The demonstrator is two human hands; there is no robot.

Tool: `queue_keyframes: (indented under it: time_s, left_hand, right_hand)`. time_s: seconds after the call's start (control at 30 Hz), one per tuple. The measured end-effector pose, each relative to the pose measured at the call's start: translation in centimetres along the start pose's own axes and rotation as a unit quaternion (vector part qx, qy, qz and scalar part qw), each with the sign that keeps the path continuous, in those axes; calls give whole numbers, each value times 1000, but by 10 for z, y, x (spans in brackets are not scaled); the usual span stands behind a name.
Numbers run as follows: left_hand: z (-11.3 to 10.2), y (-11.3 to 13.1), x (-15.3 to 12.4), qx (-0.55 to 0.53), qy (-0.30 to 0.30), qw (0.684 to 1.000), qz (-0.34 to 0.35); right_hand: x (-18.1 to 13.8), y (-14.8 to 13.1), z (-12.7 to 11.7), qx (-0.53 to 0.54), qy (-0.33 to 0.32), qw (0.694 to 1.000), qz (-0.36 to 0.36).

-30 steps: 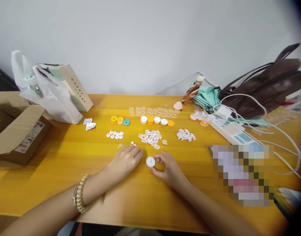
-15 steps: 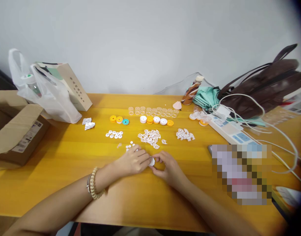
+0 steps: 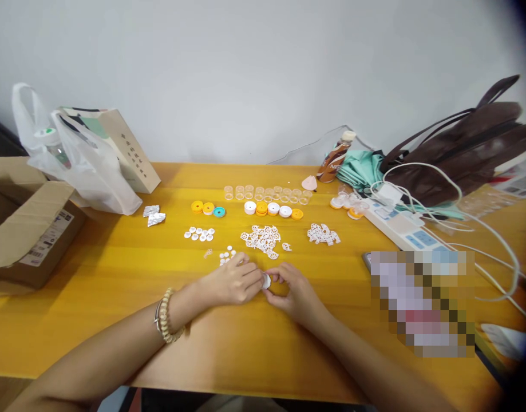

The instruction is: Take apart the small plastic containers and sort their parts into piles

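Observation:
Between my two hands is a small white round plastic piece (image 3: 267, 281), partly covered by fingers. My left hand (image 3: 237, 280) is closed with its fingertips on the piece's left side. My right hand (image 3: 295, 292) pinches its right side between thumb and fingers. Just beyond my left hand lie several small white discs (image 3: 227, 256), some hidden behind it. Farther off are a group of white caps (image 3: 200, 234), a heap of white openwork plastic pieces (image 3: 263, 237) and a second pile of flat white pieces (image 3: 323, 234).
Clear cups (image 3: 269, 194) stand at the back, with orange and white round lids (image 3: 273, 209) before them. At left are a cardboard box (image 3: 35, 246) and a plastic bag (image 3: 95, 177). A power strip (image 3: 404, 229), cables, a bottle (image 3: 333, 157) and a dark bag (image 3: 455, 149) occupy the right.
Both hands keep hold of the white round piece in nearly the same place. My left wrist has shifted very slightly to the right.

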State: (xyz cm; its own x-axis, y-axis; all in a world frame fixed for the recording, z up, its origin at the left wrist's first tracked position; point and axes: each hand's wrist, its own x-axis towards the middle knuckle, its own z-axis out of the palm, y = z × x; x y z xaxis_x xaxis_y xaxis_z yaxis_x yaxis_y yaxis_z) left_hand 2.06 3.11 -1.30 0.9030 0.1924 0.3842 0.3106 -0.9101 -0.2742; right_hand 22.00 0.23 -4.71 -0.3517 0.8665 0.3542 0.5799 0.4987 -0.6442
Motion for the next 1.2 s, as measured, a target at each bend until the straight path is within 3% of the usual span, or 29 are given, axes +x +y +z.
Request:
queue_keyframes:
  time_s: [0.3, 0.53, 0.67, 0.8, 0.97, 1.1, 1.2]
  left_hand:
    - [-9, -3, -2, -3, 19, 999, -36]
    - [-31, -34, -76, 27, 9, 984, -177]
    - [-27, -41, -97, 39, -36, 980, -191]
    - [-20, -40, -98, 37, -68, 979, -191]
    - [-21, -41, -100, 38, -60, 982, -176]
    - [-27, -34, -87, 28, -22, 983, -178]
    - [-32, -18, -58, -19, 26, 981, -192]
  right_hand:
    - [1, -1, 0, -3, -2, 1000, 3]
    - [2, -6, -3, -4, -4, 1000, 10]
    - [3, -8, -4, 5, 1, 1000, 22]
    - [3, -8, -7, 35, 0, 999, 36]
    - [3, -5, -11, 93, -16, 993, 74]
    - [4, 0, -13, 126, -16, 986, 110]
    - [4, 1, -14, 134, 6, 984, 115]
